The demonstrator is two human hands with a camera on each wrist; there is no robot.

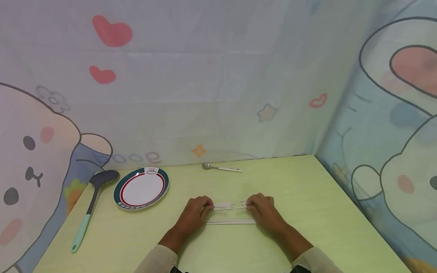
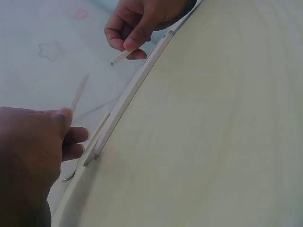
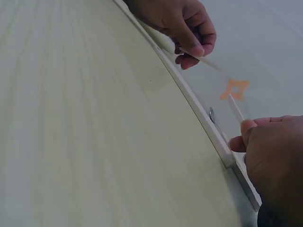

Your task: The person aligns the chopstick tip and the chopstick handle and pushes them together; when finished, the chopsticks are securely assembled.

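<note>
Between left grip (image 1: pixel 194 214) and right grip (image 1: pixel 268 214), each tight on a slim white piece (image 1: pixel 221 207), a long white strip (image 1: pixel 230 222).

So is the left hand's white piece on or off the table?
Off: the left hand pinches the white piece; its wrist view shows it against the backdrop, above the table.

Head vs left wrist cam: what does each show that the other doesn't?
Only head: the plate, the dark utensil with a green handle, two solid red hearts on the backdrop.

Only left wrist: the right hand's lower fingers curled beneath its thumb.

Both: that hand and the left hand each pinching a thin white piece, the long white strip, table, spoon, backdrop star and outlined heart.
</note>
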